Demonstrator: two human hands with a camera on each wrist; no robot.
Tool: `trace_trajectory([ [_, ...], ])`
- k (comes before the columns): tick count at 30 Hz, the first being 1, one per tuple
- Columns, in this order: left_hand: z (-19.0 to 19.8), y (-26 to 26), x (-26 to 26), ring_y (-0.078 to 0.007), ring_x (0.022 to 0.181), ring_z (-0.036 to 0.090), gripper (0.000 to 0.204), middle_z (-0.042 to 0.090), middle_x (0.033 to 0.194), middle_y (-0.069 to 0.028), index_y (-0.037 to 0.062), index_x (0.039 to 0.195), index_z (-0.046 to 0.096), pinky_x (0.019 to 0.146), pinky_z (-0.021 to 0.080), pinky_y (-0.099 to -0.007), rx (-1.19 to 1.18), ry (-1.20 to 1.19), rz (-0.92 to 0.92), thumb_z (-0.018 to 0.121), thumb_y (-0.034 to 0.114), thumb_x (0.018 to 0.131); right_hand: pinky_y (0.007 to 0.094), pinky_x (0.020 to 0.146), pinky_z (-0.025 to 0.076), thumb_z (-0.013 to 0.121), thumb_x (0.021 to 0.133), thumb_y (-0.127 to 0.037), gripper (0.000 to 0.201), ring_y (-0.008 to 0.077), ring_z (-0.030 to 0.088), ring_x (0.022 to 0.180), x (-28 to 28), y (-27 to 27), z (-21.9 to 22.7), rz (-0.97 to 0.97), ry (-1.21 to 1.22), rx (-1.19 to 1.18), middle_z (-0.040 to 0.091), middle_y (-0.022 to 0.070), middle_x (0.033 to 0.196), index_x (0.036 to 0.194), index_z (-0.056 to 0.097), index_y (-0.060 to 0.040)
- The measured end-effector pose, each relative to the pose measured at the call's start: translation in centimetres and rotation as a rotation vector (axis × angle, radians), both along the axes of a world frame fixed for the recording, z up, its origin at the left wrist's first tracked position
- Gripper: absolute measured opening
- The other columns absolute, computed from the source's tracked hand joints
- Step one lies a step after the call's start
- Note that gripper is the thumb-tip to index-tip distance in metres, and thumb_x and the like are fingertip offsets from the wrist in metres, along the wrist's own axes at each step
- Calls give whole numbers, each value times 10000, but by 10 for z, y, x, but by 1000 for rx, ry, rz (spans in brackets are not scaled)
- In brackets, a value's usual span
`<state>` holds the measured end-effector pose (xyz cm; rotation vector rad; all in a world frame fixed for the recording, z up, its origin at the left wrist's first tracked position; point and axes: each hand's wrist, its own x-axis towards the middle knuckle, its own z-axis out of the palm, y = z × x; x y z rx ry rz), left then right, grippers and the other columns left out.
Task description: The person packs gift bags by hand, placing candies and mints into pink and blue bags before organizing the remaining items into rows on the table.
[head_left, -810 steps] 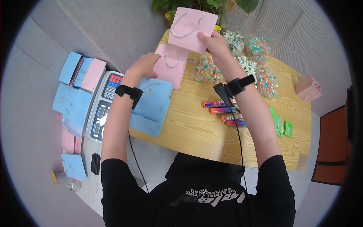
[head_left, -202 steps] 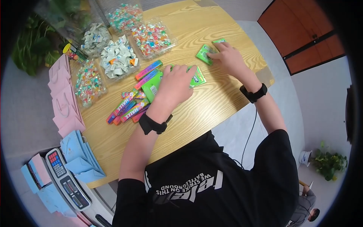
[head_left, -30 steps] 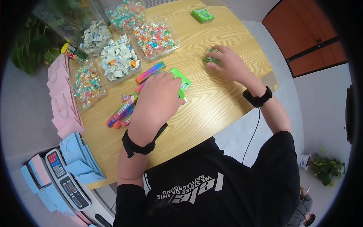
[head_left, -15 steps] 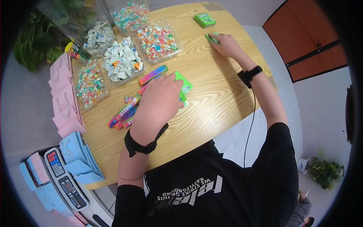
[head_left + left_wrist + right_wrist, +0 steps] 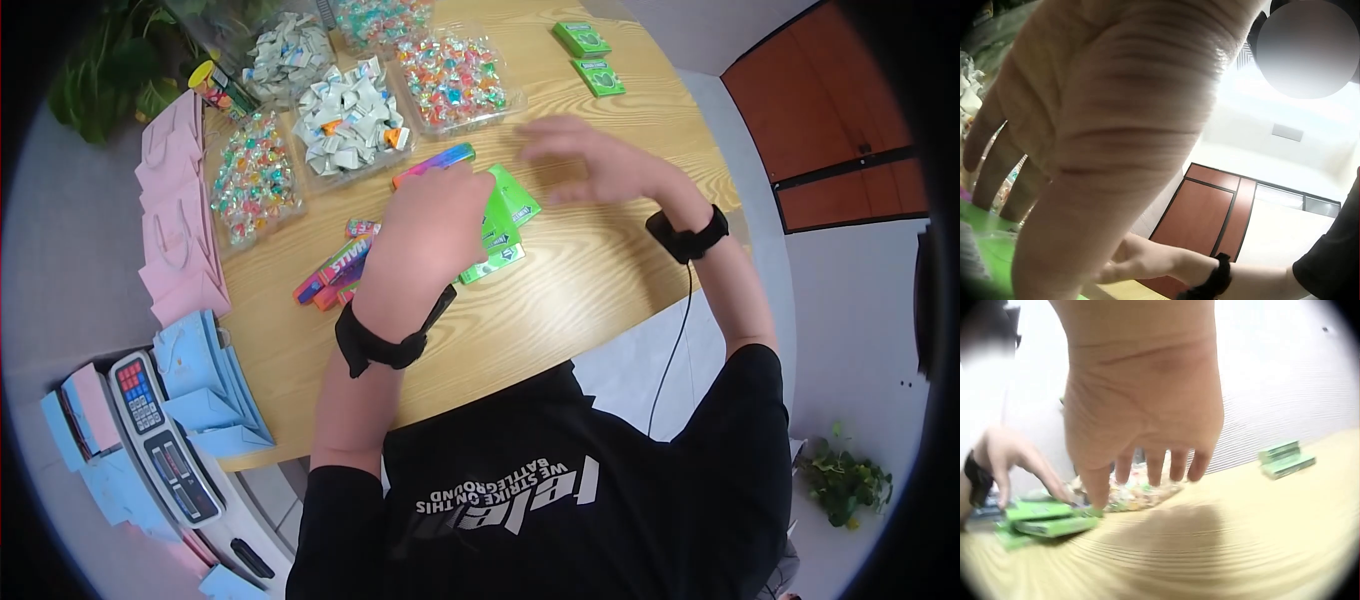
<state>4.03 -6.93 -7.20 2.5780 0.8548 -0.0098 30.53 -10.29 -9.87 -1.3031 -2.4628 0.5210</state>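
My left hand (image 5: 435,220) rests over green packs (image 5: 515,200) near the middle of the table, its fingers reaching down at them. In the right wrist view, its thumb and fingers straddle the green packs (image 5: 1041,515). My right hand (image 5: 600,165) hovers above the wood to their right, fingers extended and holding nothing. At the far right lie two small green boxes, the farther box (image 5: 582,40) and the nearer box (image 5: 599,77), side by side. Bright candy sticks lettered HALLS (image 5: 345,262) lie partly under my left forearm, beside a purple-orange stick (image 5: 435,163).
Clear trays of wrapped candies (image 5: 455,80) and white packets (image 5: 350,120) line the back. Pink paper bags (image 5: 175,220) and blue paper bags (image 5: 205,380) stand along the left edge, beside a scale (image 5: 165,440). A yellow-lidded tube (image 5: 215,85) stands behind.
My right hand has carried a small green box to the far right, let go of it beside the other box, and drawn back toward the green packs. My left hand stays over the packs.
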Motion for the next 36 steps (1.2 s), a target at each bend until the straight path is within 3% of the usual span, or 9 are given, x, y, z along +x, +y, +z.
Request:
trace_trajectory([
  [6,-8,-12,16,-330,1046,574,492,599,1046,-135,38,1067,578,896,483,-416,112,88,92,797,124,635,414,1014,414,806,676,-161,609,322,522,1160,-40,-2,-7,13,94,-122,586,115,1250,1232,578,-69],
  [13,-17,-7,14,-311,1073,553,389,604,1055,-109,50,1070,588,880,492,-413,139,-30,54,709,75,701,368,922,473,736,760,-196,499,259,593,1038,16,-16,2,-27,-38,-109,628,115,1144,1221,591,-72],
  [15,-17,-10,15,-301,986,583,144,631,953,-103,54,936,636,788,519,-395,242,-22,18,617,55,793,328,870,499,661,868,-178,396,174,619,940,35,-18,6,-425,-34,-634,654,69,1058,1242,579,-79],
  [16,-18,-10,15,-301,986,583,144,631,953,-103,54,936,636,788,519,-395,242,-29,18,617,55,793,328,870,499,661,868,-178,396,174,619,940,39,-22,2,-428,-40,-632,654,69,1058,1242,579,-79],
  [18,-21,-10,17,-304,974,580,109,636,917,-97,57,894,645,786,514,-392,261,-16,0,612,49,790,289,779,497,614,927,-151,350,108,596,844,45,-32,-9,-508,618,-537,660,38,967,1266,560,-82],
  [19,-21,-9,17,-304,974,580,109,636,917,-97,57,894,645,786,514,-392,264,-22,-7,612,49,790,289,779,497,614,927,-151,350,108,596,844,50,-33,-6,-515,616,-531,660,38,967,1266,560,-82],
  [25,-17,-6,18,-327,1019,535,384,630,1030,-80,65,1057,630,860,494,-408,185,67,-16,712,72,682,273,716,484,658,909,-168,405,124,586,815,76,-29,3,-659,-20,-453,628,42,869,1285,548,-67],
  [30,-18,-6,18,-326,1032,532,434,630,1048,-82,71,1088,623,873,492,-405,184,73,-13,736,91,669,370,795,521,684,845,-423,512,282,640,925,34,-35,12,-899,-341,-191,656,126,997,1254,605,-127],
  [36,-16,-7,19,-328,1036,535,473,627,1058,-85,70,1110,616,883,490,-401,191,109,-20,754,111,660,413,1022,418,668,811,-206,467,340,491,1235,49,-44,-6,-505,-427,119,540,146,1330,1269,602,-135],
])
